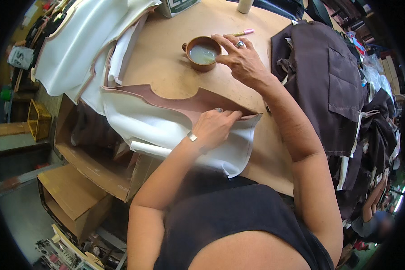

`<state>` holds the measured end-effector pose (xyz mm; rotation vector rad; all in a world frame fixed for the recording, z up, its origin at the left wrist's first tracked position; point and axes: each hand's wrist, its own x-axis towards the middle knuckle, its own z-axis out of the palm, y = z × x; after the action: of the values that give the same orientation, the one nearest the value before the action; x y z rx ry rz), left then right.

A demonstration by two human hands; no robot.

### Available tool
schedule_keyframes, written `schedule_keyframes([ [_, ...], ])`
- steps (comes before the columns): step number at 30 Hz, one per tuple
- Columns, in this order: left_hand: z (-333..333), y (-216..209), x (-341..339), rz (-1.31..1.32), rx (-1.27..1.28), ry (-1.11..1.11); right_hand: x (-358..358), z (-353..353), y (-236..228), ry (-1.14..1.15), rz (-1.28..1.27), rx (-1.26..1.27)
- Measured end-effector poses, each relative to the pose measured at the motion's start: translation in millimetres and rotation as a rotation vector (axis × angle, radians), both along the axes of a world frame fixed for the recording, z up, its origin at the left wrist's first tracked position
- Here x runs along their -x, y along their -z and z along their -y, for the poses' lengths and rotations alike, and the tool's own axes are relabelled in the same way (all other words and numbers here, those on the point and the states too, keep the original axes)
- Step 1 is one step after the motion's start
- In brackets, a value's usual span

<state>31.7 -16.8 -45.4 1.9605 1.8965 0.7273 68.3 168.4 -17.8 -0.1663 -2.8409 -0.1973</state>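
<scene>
A brown cup (189, 59) with a small side handle holds a cloudy whitish liquid. At its right rim is my right hand (246, 62), with thumb and forefinger curved against the cup. Nearer to me, my left hand (213, 128) is closed on the upper edge of a white sheet piece (141, 123) with a mauve-pink underside. This piece looks like cut leather or coated fabric, and its far edge is turned up around a curved cutout. The left thumb is hidden. Just beyond my right hand lies a slim pink-and-gold pen or brush (245, 32).
More white pieces (87, 38) hang in a stack over the left table edge. Dark brown garments (321, 76) are piled on the right. Open cardboard boxes (74, 195) stand below left. A tin (177, 6) stands at the back, and another person (373, 225) is at lower right.
</scene>
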Motion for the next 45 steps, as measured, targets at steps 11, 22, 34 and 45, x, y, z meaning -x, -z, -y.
schedule_keyframes([
  [11, 37.6, -15.0, -3.6, 0.398, 0.153, -0.050, -131.2, 92.7, 1.2, 0.108, -0.322, 0.922],
  [22, 48.2, -10.6, -17.9, 1.476, 0.598, -0.420, -141.9, 145.6, 15.4, 0.017, -0.596, 0.929],
  [34, 39.2, -14.5, -43.4, 1.568, 0.262, -0.590, -133.4, 125.4, 25.9, 0.086, -0.723, 0.866],
  [45, 29.3, -13.3, -31.9, 1.541, 0.346, -0.421, -149.1, 123.9, 17.5, 0.063, -0.566, 0.793],
])
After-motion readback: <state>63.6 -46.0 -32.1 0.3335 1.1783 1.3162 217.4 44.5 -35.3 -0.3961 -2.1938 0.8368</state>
